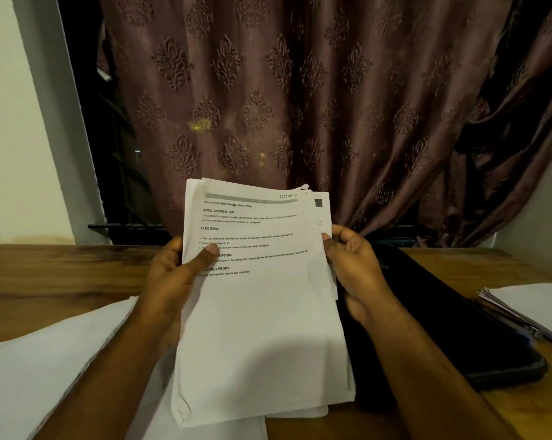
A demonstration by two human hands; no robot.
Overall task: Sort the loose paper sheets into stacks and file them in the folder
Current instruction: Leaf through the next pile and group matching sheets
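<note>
A stack of white printed sheets stands tilted up in front of me, its top page showing headed text. My left hand grips its left edge, thumb pressed on the printed face. On the opposite edge my right hand pinches the sheets with fingers curled. A black folder lies flat on the wooden table just right of the stack, partly hidden behind it and my right forearm. More white sheets lie on the table at lower left. A further paper pile sits at the right edge.
A patterned brown curtain hangs behind the table. A pale wall and window frame stand at left, with dark window bars beside the curtain.
</note>
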